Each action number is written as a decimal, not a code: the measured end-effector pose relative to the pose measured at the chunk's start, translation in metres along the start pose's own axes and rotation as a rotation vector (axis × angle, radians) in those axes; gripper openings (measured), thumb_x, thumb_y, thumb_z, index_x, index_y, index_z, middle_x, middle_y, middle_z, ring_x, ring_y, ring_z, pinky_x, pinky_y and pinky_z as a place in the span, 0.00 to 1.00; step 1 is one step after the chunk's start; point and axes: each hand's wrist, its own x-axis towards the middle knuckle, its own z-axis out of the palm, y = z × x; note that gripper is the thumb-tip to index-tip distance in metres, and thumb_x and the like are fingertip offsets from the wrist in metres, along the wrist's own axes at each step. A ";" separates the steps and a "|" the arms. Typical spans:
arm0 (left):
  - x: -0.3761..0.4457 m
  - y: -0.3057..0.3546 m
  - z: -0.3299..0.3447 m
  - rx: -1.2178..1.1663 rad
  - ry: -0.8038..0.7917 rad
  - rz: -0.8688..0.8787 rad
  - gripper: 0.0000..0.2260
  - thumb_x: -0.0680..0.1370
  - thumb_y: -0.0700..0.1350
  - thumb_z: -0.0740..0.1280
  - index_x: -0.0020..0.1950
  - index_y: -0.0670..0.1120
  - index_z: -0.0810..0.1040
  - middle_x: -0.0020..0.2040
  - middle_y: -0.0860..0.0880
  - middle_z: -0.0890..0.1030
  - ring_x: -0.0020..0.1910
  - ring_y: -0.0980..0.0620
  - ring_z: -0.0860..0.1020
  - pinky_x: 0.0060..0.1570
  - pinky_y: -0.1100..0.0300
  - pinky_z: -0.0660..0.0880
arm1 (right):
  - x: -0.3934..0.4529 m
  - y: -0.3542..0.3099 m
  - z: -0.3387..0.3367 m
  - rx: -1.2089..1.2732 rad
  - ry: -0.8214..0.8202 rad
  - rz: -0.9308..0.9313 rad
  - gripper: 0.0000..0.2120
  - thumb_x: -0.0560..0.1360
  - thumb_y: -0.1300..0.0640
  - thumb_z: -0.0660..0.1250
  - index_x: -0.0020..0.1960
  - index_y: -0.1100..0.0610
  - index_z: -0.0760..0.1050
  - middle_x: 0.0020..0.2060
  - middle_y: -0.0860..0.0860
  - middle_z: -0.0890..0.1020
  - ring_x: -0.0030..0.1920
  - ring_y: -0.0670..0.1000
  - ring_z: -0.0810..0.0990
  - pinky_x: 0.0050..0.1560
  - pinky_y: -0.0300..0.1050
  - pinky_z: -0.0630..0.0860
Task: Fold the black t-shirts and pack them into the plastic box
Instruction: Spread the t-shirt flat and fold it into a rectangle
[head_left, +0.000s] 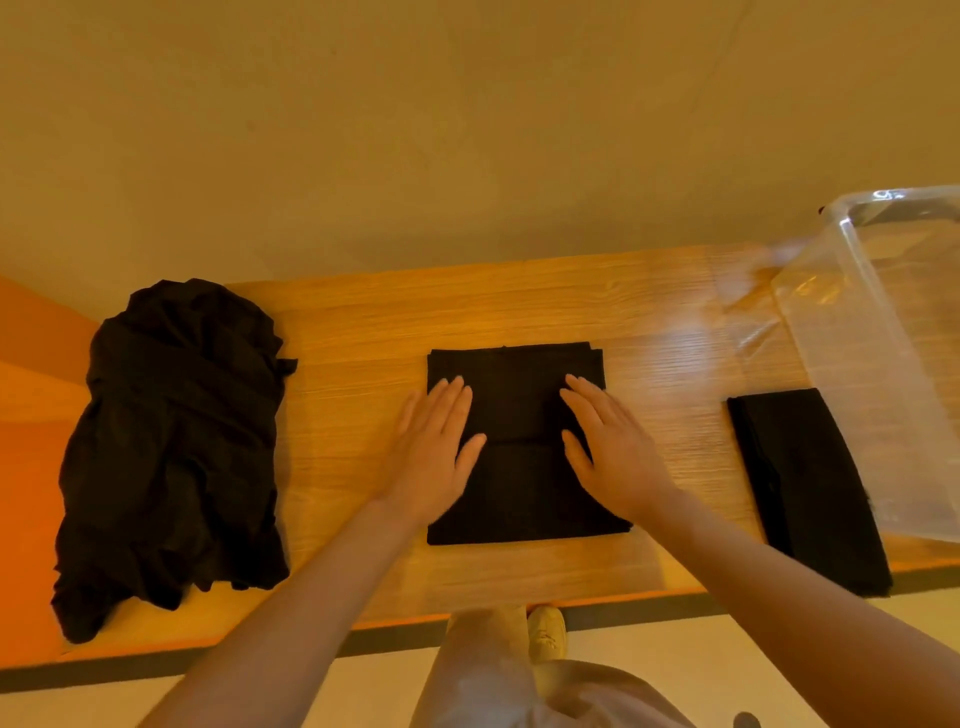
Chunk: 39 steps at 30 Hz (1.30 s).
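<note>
Head view | unfolded black t-shirts (171, 441) heaped at the table's (363, 322) left end | your left hand (434, 457) and right hand (610, 457) — fingers spread, flat on the folded t-shirt (519, 467) mid-table | second folded t-shirt (808, 488) near the right front edge — just beside the plastic box (852, 332)

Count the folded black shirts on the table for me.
2: one folded shirt at the table's centre under both flat hands, another folded shirt at the right beside the plastic box. The crumpled pile at the left may hide more.
</note>
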 end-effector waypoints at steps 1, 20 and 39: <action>0.017 -0.004 -0.005 0.024 -0.014 -0.007 0.26 0.83 0.55 0.48 0.79 0.45 0.52 0.79 0.47 0.53 0.78 0.51 0.50 0.76 0.53 0.43 | 0.017 0.001 -0.007 -0.009 -0.009 -0.001 0.22 0.80 0.56 0.60 0.73 0.59 0.64 0.74 0.54 0.65 0.74 0.53 0.61 0.74 0.52 0.60; 0.084 -0.032 -0.045 -0.133 -0.074 -0.128 0.07 0.77 0.50 0.69 0.46 0.54 0.70 0.48 0.55 0.76 0.50 0.52 0.74 0.48 0.58 0.54 | 0.101 0.024 -0.058 0.409 -0.300 0.284 0.08 0.72 0.56 0.73 0.49 0.54 0.77 0.45 0.48 0.78 0.45 0.47 0.76 0.45 0.38 0.71; -0.089 0.004 0.001 -0.227 0.352 0.055 0.06 0.69 0.42 0.72 0.44 0.50 0.80 0.45 0.55 0.80 0.50 0.56 0.75 0.48 0.59 0.54 | -0.063 0.027 -0.041 0.385 -0.149 -0.059 0.15 0.71 0.64 0.73 0.53 0.49 0.78 0.47 0.45 0.80 0.50 0.38 0.78 0.53 0.25 0.70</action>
